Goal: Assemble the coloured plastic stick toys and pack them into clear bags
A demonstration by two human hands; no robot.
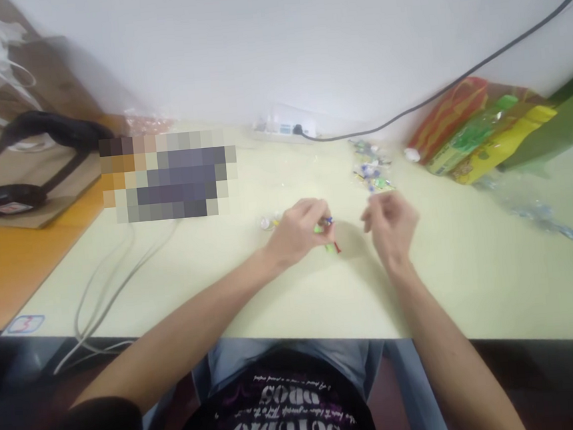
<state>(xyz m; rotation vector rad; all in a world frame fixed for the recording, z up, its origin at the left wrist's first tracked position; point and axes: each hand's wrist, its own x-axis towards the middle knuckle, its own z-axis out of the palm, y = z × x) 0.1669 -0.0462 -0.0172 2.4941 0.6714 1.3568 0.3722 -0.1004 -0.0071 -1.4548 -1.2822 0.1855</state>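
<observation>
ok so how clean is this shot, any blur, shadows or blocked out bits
Head view: the right grip is blurred; small colourful pieces beyond it look soft; a faint shadow falls on the table beside that grip; a pixelated patch blocks detail left of centre; the wall shows no harsh glare.

A pale yellow-green table (294, 308) carries a loose cluster of small colourful pieces (373, 167). To the right of this cluster rest a red-and-yellow striped bag (451, 117), a green bottle (477, 135) and a yellow packet (504, 146); farther right and nearer the front, crumpled clear plastic (542, 214). Left of the cluster lies a small white round piece (264, 223); far left of it, pale cables (115, 290) and a pixelated dark item (183, 177).
</observation>
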